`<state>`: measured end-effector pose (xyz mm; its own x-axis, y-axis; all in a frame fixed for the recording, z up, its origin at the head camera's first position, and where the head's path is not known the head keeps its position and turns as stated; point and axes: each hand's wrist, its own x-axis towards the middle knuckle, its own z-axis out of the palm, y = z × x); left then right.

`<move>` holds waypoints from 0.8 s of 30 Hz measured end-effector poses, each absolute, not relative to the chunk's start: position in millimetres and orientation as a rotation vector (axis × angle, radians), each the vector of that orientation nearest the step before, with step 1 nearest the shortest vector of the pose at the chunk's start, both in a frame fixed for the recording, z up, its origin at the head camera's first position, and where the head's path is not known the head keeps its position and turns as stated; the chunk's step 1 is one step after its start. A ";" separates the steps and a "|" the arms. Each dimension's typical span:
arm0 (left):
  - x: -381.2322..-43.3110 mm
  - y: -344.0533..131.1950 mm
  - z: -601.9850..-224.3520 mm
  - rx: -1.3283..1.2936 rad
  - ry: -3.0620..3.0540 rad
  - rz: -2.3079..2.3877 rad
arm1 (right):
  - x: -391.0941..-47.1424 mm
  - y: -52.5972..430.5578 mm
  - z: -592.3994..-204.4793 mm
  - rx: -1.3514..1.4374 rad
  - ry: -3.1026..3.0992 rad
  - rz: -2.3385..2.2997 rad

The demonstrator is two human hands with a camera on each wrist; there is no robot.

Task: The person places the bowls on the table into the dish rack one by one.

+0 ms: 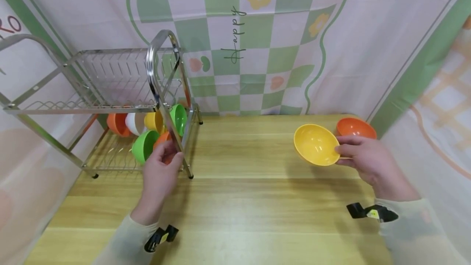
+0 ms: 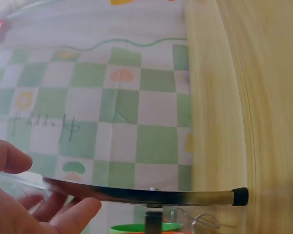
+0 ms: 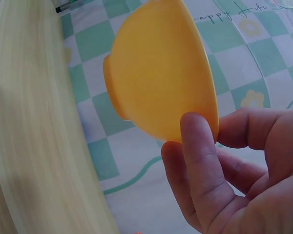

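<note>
My right hand [image 1: 362, 158] pinches a yellow bowl [image 1: 316, 144] by its rim, above the table and tilted with its inside facing me. In the right wrist view the bowl [image 3: 158, 73] shows its smooth outer side and foot ring, with fingers [image 3: 200, 151] against the outer wall. My left hand [image 1: 162, 169] is at the front right post of a metal dish rack [image 1: 156, 72]. Its thumb and loosely bent fingers lie on either side of the post [image 2: 132, 195] in the left wrist view. Behind those fingers, an orange bowl [image 1: 162, 138] is partly hidden.
Another orange bowl [image 1: 356, 128] sits at the back right, behind my right hand. On the rack's lower shelf stand several bowls on edge, among them a green bowl [image 1: 143, 146] and a white bowl [image 1: 135, 123]. A checkered curtain [image 1: 239, 81] hangs behind the wooden table [image 1: 239, 216].
</note>
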<state>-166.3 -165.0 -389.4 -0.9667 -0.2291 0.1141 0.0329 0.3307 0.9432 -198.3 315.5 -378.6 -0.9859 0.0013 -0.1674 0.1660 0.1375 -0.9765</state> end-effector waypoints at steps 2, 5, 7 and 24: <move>-161.0 -162.1 -387.6 0.124 -2.348 -1.725 | -197.2 314.3 -377.7 0.167 2.284 -1.962; -150.8 -153.5 -385.7 0.022 -2.290 -1.686 | -195.8 312.3 -376.7 0.174 2.287 -1.961; -144.0 -145.9 -386.6 -0.076 -2.233 -1.576 | -194.5 309.9 -376.0 0.168 2.298 -1.953; -137.7 -84.4 -403.8 -0.350 -2.379 -2.139 | -179.3 260.9 -364.8 0.091 2.423 -1.784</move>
